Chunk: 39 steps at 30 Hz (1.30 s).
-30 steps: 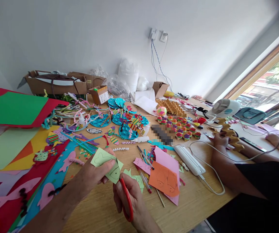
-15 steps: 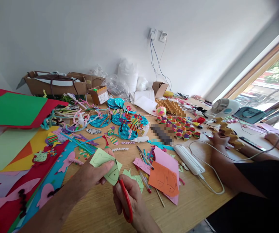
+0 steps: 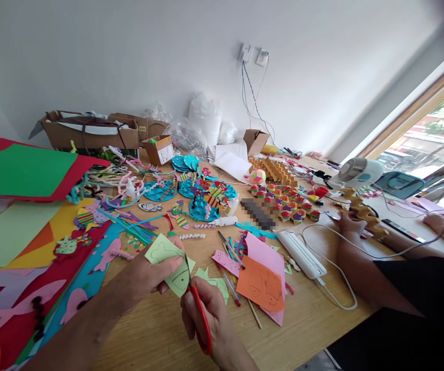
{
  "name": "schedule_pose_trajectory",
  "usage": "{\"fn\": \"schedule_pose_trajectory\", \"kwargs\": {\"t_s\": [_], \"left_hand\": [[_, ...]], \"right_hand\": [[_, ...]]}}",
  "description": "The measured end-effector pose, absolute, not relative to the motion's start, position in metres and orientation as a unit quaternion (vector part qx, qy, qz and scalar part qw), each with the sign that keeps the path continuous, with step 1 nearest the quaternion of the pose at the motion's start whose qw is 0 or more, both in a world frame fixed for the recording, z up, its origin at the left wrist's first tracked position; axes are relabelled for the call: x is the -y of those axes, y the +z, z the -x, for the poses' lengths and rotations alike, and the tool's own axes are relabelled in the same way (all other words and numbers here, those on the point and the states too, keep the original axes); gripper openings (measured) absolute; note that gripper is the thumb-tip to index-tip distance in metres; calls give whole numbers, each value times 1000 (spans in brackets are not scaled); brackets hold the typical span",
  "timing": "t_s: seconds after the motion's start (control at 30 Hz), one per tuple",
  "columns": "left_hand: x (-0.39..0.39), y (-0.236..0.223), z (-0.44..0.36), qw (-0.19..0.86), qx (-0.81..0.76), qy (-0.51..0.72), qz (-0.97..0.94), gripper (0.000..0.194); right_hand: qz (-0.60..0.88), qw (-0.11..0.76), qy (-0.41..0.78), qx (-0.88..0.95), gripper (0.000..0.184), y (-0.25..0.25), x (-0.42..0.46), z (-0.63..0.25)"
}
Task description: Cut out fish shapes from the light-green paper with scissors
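The light green paper (image 3: 159,243) is held up above the wooden table (image 3: 148,340) in the left hand (image 3: 159,275), the thumb being laid across its top face and the fingers folded beneath, so that a firm pinch is kept. The red-handled scissors (image 3: 203,327) are gripped in the right hand (image 3: 213,303), and their blades are brought against the right side of the paper, beside the drawn fish (image 3: 179,280); how widely the blades are parted cannot be told. The outlining can be judged finished, as an eye, a curved band and a tail are seen, though the middle is covered by the thumb. The cutting seems only partly done: a green piece is seen on the far side of the blades, but whether it has been severed cannot be made out, and uncut paper is left around the tail, beyond the left thumb. Just beyond the right hand, green scraps (image 3: 218,286) are scattered. To its right, an orange sheet (image 3: 262,283) is marked with fish outlines that appear uncut. To the left of the left hand, a pink fish cut-out (image 3: 108,254) and a striped fish (image 3: 85,216) can be counted as shaped already, and beyond both hands blue scalloped pieces (image 3: 204,210) are seen with decorations on them.
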<state>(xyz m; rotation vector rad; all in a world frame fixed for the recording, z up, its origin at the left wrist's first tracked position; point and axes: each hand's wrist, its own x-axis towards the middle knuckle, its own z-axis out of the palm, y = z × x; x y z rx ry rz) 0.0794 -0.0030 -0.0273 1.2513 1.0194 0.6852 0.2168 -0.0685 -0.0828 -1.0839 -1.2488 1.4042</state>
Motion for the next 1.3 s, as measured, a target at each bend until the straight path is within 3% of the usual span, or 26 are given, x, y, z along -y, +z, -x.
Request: {"fn": "schedule_pose_trajectory", "kwargs": {"t_s": [0.6,0.87,1.3], "left_hand": [[6,-25,-73,648,-450,338,-513,13],[-6,-28,-68,654,-410,245,-587,17],[-6,-26,-65,636,-418,213,-613,18]], "right_hand": [[443,451,577,517,55,-87,73,-220],[469,432,567,521,55,-76,74,-221],[474,421,556,538,53,-76,74,-223]]}}
